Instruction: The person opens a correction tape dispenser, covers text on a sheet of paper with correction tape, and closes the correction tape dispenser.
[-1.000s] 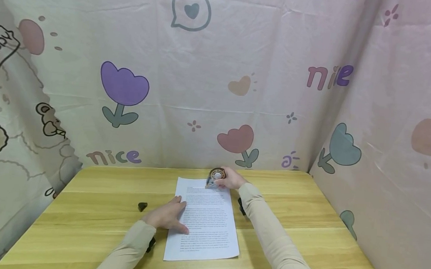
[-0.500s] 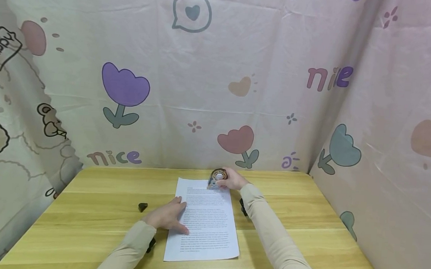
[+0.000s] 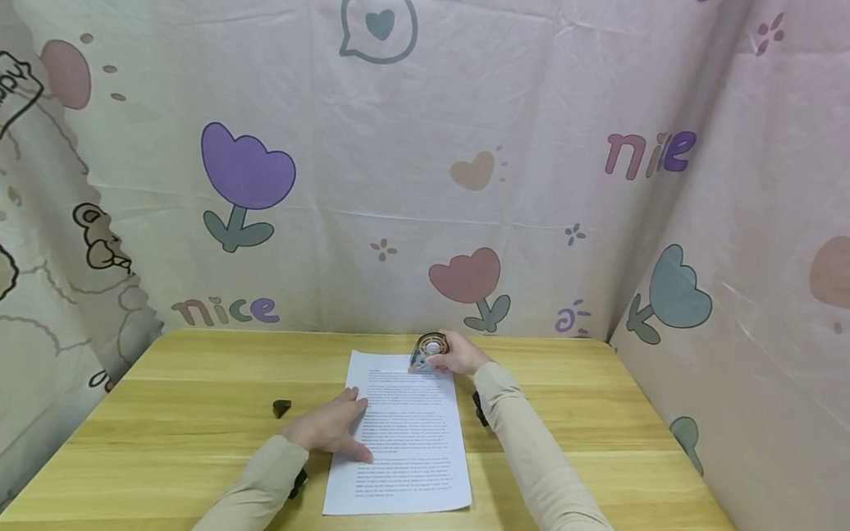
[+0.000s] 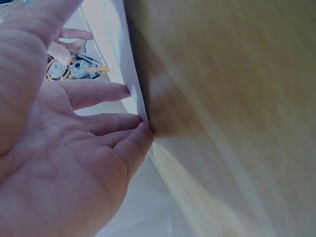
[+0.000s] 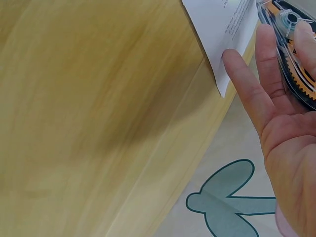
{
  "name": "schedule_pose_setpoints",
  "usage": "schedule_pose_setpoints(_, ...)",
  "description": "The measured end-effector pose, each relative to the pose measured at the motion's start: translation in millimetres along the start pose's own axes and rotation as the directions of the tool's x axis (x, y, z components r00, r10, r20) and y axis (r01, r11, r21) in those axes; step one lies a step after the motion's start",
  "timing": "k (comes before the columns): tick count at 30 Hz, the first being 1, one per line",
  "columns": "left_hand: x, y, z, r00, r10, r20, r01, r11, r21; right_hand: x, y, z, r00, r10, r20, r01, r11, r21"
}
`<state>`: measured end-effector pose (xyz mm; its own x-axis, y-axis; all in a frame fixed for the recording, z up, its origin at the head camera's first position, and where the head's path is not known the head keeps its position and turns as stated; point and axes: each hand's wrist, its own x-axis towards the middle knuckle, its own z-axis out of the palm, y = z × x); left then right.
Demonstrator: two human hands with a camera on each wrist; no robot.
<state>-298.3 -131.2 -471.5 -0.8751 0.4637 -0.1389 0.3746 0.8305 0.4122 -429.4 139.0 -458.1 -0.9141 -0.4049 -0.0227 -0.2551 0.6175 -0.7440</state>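
A printed sheet of paper (image 3: 413,429) lies on the wooden table, its far end towards the curtain. My right hand (image 3: 459,354) pinches a correction tape dispenser (image 3: 430,346) between thumb and fingers, its tip at the first lines of print near the page's top. In the right wrist view the dispenser (image 5: 300,74) shows a clear case with black parts and orange gears. One finger touches the paper there. My left hand (image 3: 328,425) rests spread on the sheet's left edge. Seen from the left wrist, the fingertips (image 4: 140,129) meet the paper's edge.
A small black object (image 3: 281,408) sits on the table left of the left hand. Dark wrist gear (image 3: 480,409) shows under the right sleeve. A patterned curtain (image 3: 372,179) stands behind the table's far edge (image 3: 243,331) and along both sides.
My right hand with the correction tape dispenser has shifted slightly to the right along the top of the page, then stayed put. The left hand and the sheet keep their places.
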Motion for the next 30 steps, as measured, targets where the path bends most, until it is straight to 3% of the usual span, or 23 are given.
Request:
schedule_pose_setpoints(23, 1.6, 0.5, 0.6, 1.0, -0.004, 0.007, 0.004, 1.0, 0.002, 1.2, 9.6, -2.9, 1.0, -0.001, -0.022, 0.002, 0.999, 0.036)
schedule_pose_setpoints(30, 1.3, -0.3, 1.1, 1.0, -0.011, 0.009, 0.011, 1.0, -0.006, 0.1, 7.5, -2.7, 1.0, -0.003, -0.024, 0.003, 1.0, -0.004)
